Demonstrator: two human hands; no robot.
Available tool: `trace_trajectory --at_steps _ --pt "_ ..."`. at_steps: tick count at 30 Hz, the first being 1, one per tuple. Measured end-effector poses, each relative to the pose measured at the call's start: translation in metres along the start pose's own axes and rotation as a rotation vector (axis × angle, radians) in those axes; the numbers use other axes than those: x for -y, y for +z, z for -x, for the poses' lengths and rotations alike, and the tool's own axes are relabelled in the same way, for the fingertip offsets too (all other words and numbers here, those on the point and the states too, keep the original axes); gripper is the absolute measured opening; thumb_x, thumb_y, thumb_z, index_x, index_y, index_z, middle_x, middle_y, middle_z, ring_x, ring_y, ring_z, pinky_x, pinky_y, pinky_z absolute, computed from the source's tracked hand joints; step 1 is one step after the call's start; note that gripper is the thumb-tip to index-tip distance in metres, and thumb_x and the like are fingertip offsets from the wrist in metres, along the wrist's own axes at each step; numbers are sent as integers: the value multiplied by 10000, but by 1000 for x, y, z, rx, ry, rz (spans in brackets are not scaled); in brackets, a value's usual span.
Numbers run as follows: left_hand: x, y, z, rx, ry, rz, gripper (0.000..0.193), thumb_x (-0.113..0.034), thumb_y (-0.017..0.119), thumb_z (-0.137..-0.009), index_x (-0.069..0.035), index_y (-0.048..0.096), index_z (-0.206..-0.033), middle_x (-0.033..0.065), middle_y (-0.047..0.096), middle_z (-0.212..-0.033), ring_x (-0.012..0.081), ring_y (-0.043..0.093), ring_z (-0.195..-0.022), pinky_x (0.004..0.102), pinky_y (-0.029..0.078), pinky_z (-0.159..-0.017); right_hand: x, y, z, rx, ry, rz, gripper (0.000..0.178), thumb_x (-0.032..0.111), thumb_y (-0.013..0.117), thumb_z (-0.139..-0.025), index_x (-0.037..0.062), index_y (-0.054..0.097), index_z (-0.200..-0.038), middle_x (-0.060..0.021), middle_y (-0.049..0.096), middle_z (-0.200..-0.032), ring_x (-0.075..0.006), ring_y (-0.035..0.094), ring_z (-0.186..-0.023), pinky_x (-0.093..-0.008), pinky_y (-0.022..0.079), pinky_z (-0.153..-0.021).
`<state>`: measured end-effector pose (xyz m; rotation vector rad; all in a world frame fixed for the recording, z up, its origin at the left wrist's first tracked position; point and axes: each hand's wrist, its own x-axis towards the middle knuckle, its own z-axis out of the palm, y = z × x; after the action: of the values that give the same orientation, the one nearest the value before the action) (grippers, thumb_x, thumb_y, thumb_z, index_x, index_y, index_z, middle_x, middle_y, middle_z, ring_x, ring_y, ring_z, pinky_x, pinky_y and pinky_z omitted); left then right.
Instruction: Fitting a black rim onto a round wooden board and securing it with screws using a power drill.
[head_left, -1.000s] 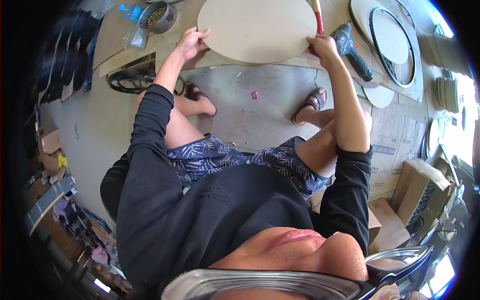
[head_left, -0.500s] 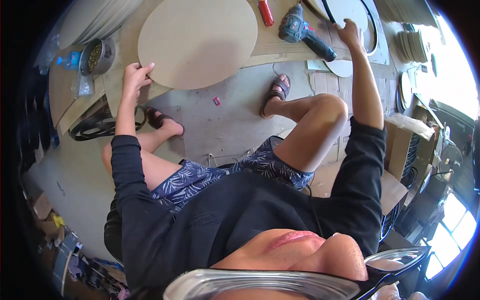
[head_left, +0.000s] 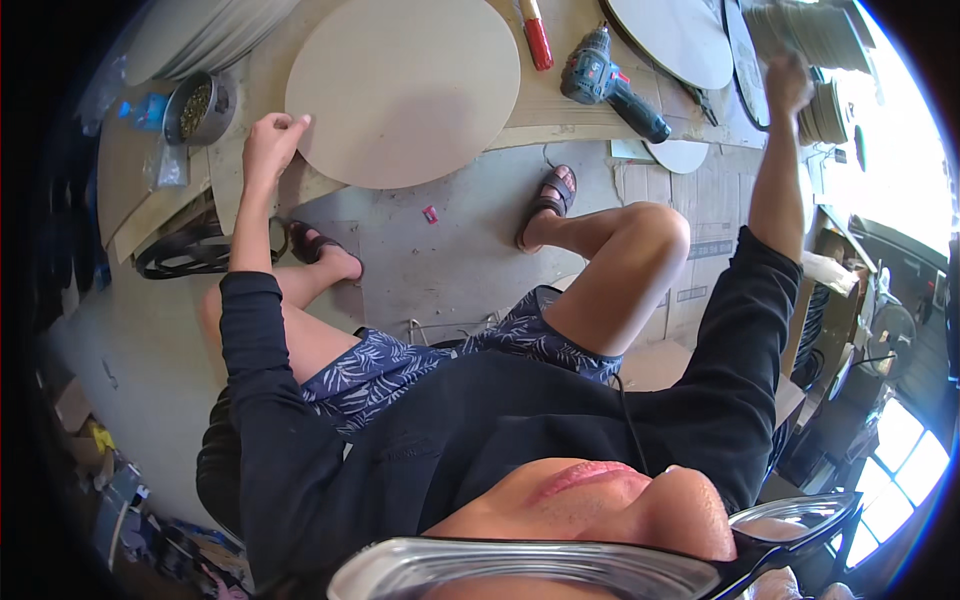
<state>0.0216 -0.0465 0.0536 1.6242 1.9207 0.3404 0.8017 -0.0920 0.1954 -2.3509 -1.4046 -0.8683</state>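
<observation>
A large round beige board [head_left: 400, 90] lies on the work table, its near edge overhanging. My left hand [head_left: 272, 150] is closed at the board's left edge, thumb on the rim and the other fingers curled. My right hand [head_left: 788, 85] is raised at the far right, beside stacked discs, and smeared by motion; its fingers cannot be made out. Left of it is a narrow black-edged ring or panel [head_left: 745, 65]. A second pale disc with a dark rim [head_left: 675, 40] lies nearby, pliers [head_left: 705, 105] by its near edge.
A cordless drill [head_left: 610, 80] and a red-handled tool [head_left: 537, 40] lie right of the board. At left stand a metal bowl of small brass-coloured pieces [head_left: 198, 110] and stacked boards [head_left: 190, 40]. More discs [head_left: 828, 110] are piled at right. Black rings [head_left: 185, 248] sit below the table.
My right hand has moved right, away from the pale disc. The black ring has shifted right, uncovering the pliers. My left hand stays at the board's edge.
</observation>
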Motion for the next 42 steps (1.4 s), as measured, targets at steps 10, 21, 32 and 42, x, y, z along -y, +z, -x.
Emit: trace_trajectory --at_steps 10,21,32,42 --pt "-19 -5 9 -138 304 335 443 -427 688 -942 3 732 -1038 148 767 -980 272 738 -888 363 569 -803 85 -225 15 -579 112 -962 436 319 485 -1035 -40 641 -842 -73 593 -612 -166 542 -500 -312 411 -451" --pt "-51 -28 49 403 17 1712 607 -608 450 -1044 -60 651 -1211 140 700 -1097 252 686 -943 418 575 -789 274 -117 190 917 884 -2329 386 394 399 -1121 56 557 -1023 61 281 -664 -64 247 -536 -239 256 -473" --pt "11 -4 12 -17 -135 932 243 -220 566 -1044 3 637 -979 85 660 -761 178 662 -630 338 604 -577 317 -29 226 874 615 -1298 285 245 585 -1045 -13 694 -1100 -37 666 -869 -124 584 -682 -281 488 -630" --pt "14 17 -19 -5 -151 702 260 -203 666 -965 -3 680 -799 47 631 -698 158 607 -577 338 528 -538 313 8 235 752 442 -953 370 249 699 -929 -59 745 -1128 -73 689 -830 -154 605 -771 -316 488 -751"
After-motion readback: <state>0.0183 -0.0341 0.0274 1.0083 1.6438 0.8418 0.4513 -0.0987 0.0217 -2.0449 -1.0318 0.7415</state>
